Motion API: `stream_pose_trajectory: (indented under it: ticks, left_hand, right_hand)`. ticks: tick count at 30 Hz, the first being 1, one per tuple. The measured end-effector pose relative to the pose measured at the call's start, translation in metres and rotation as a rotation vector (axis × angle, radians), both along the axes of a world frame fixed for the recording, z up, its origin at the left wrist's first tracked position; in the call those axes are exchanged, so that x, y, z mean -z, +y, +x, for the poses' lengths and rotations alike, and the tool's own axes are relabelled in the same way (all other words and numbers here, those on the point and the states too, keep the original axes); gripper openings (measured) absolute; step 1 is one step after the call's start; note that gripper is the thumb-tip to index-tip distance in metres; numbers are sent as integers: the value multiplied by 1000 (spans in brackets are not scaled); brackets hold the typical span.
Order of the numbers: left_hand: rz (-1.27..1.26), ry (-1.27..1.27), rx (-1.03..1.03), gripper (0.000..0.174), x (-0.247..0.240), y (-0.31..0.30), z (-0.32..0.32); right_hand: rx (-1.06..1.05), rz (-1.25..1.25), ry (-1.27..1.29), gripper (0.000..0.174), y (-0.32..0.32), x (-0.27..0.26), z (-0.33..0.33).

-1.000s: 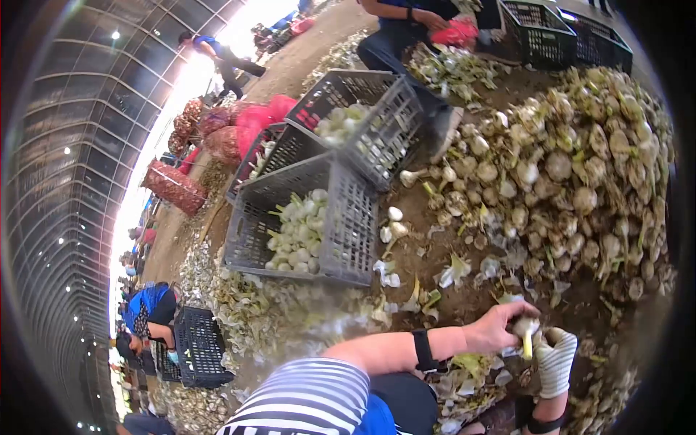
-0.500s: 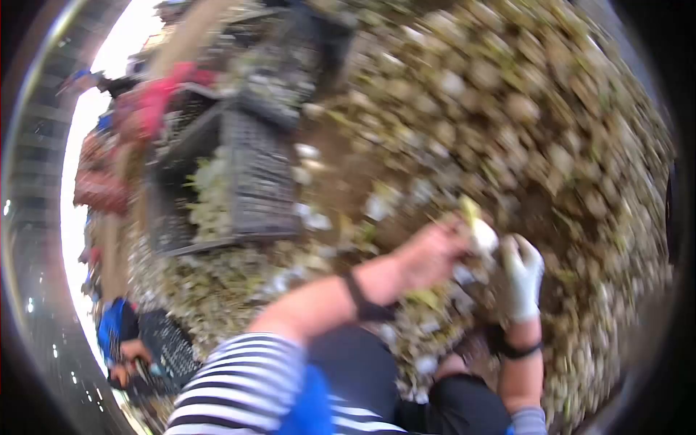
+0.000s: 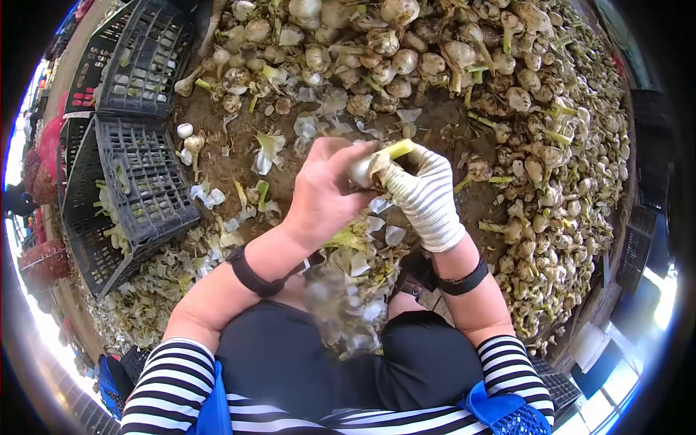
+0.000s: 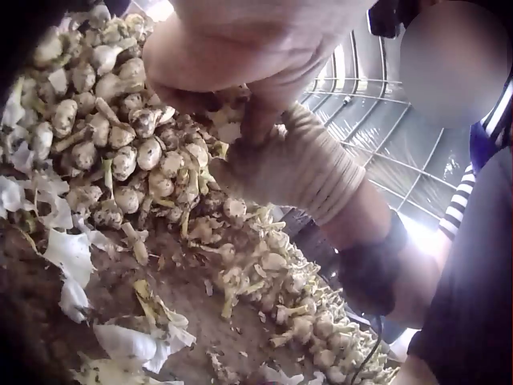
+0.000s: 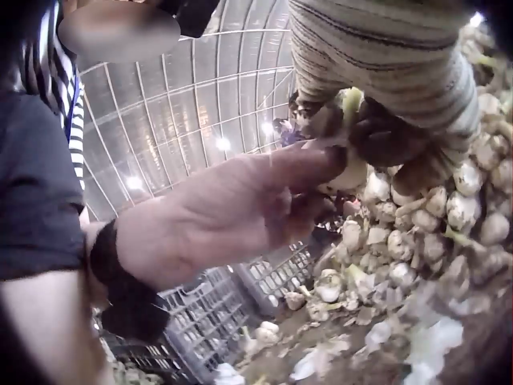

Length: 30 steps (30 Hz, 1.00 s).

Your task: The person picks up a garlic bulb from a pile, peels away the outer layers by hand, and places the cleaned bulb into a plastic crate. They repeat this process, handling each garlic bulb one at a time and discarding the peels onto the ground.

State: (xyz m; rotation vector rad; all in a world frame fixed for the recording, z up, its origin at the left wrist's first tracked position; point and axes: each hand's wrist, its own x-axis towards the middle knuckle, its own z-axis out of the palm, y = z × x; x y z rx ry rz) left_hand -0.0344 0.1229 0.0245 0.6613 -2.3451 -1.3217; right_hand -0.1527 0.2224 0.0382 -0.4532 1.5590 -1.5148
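A garlic bulb with a cut green stem is held between both hands. The bare left hand grips the bulb from the left, thumb and fingers round it. On the other side, the right hand, in a striped white glove with bare fingertips, pinches at the dry skin beside the stem. In the right wrist view the bulb shows between the left fingers, under the gloved hand. From the left wrist camera the bulb is mostly hidden behind the left hand.
Heaped garlic bulbs cover the ground ahead and to the right. Black plastic crates stand at the left, with trimmed garlic inside. Peeled skins lie on the soil and around the person's legs. More crates are at the far right.
The head view has swung down and to the right, so both hands sit nearer its middle. The gloved hand, apart from the bulb half a second ago, now touches it. The bulb's stem points right.
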Motion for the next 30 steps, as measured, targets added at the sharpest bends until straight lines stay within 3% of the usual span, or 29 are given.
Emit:
stream_pose_trajectory:
  ticks: [1, 6, 9, 11, 12, 14, 16, 20, 22, 24, 25, 26, 28, 30]
  left_hand:
    - [-12, 41, -65, 54, -2, 5, -3]
    - [-74, 82, -93, 57, 3, 5, 0]
    - [122, 120, -20, 54, 0, 3, 3]
    - [1420, 147, -135, 51, -5, 1, 5]
    - [1419, 148, -135, 51, -3, -2, 6]
    - [1639, 455, 21, 48, 4, -7, 11]
    - [1670, 424, 15, 51, 7, -12, 12]
    - [1651, 476, 60, 58, 7, -12, 12]
    - [1615, 494, 105, 61, 6, -11, 12]
    - [1432, 399, 44, 68, 4, -8, 11]
    - [1379, 377, 17, 74, 3, -7, 10]
    - [1382, 373, 16, 74, 5, -7, 11]
    - [1086, 348, 126, 71, 9, -8, 13]
    - [1072, 286, 116, 67, 5, -7, 16]
  right_hand:
    - [42, -52, -165, 13, 1, -2, 0]
    - [72, -35, -128, 12, 4, 12, 4]
    - [40, -123, -280, 22, 11, 19, -2]
    - [35, -131, -334, 22, 15, 18, -7]
    - [29, -139, -389, 21, 14, 15, -8]
    - [51, -142, -315, 23, 9, 7, -8]
    - [46, -65, -290, 28, 14, 5, -14]
    - [160, -112, 164, 24, 4, 4, -1]
    - [47, -37, -61, 20, 6, -6, 2]
    - [-119, 81, 122, 22, 7, -13, 3]
    - [-108, 72, 367, 23, 6, 0, 6]
    - [-107, 75, 363, 23, 5, 2, 6]
    - [-136, 98, 478, 22, 4, 6, 5]
    - [-114, 179, 337, 17, -4, -13, 4]
